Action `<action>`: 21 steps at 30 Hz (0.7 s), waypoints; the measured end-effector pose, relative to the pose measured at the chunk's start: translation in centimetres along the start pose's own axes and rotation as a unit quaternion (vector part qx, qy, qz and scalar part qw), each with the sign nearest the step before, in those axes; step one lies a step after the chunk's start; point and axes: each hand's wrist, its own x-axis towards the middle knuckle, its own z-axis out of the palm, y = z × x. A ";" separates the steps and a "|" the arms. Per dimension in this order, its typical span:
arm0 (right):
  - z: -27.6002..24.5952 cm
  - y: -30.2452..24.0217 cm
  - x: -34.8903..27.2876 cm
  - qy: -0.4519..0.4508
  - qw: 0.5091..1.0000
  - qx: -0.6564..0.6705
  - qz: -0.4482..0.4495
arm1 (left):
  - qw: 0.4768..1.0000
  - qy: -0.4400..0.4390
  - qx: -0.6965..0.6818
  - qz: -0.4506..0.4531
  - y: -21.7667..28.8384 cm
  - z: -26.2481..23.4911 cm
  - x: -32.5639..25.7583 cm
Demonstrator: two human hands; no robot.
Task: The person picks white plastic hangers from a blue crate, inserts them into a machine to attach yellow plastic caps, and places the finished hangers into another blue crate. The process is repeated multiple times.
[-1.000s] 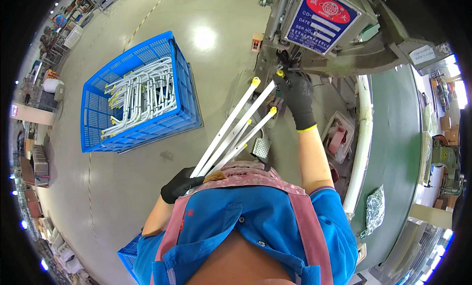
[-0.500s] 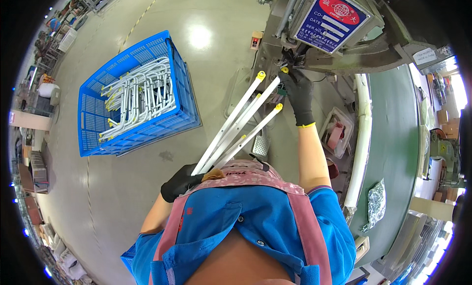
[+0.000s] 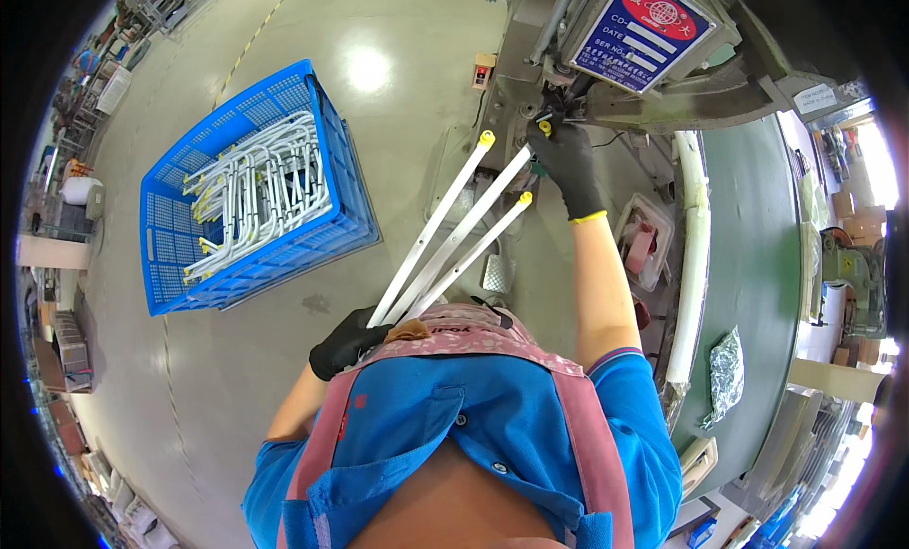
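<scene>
My left hand (image 3: 348, 345), in a black glove, is closed around the lower ends of a bundle of white metal tubes (image 3: 428, 235) against my apron. Three tubes fan out from it, up and to the right, with yellow end pieces on their tips. My right hand (image 3: 568, 170), also black-gloved, grips the upper end of the middle tube (image 3: 476, 213) just below the working head of a grey machine (image 3: 554, 99). A yellow end piece (image 3: 544, 128) shows by its fingertips. The fingers partly hide the contact between tube and machine.
A blue plastic crate (image 3: 284, 251) holding several bent white tube frames (image 3: 270, 170) stands on the floor at left. A green-topped table (image 3: 748, 265) with a clear plastic bag (image 3: 724, 379) lies to the right. Beside it is a pale bin (image 3: 644, 241).
The tubes have swung slightly, and the shorter yellow-tipped ends between them no longer show. My right hand stays at the machine. The whole view has shifted a little.
</scene>
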 end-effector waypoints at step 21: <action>3.0 4.4 -3.3 -0.060 0.971 0.215 0.085 | 0.990 -0.052 0.106 0.077 4.5 -1.4 -1.1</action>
